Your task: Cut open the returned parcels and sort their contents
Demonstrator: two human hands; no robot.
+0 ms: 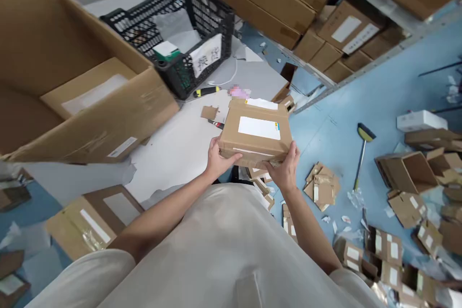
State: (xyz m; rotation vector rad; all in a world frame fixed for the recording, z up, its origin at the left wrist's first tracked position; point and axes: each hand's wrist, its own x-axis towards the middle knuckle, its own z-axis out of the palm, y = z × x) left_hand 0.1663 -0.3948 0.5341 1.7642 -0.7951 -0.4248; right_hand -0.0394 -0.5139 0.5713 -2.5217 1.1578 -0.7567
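Note:
Between my two hands is a brown cardboard box (231, 130) with a white label on top, held near the table's front edge. My left hand (218, 159) grips its near left corner, thumb along the front side. At the near right corner my right hand (285, 166) is closed on the same box, its thumb also on the front. Another white label shows toward the far edge of the box. Just beyond it on the white table (173, 149) lie a torn cardboard piece (209, 112) and a partly hidden red and black tool (215, 124).
A large open carton (144, 106) stands left, holding a labelled box. Behind it are a black plastic crate (176, 72) and a yellow and black utility knife (206, 91). Shelving (325, 89) with boxes is at right. Cartons and a broom (361, 154) lie on the blue floor.

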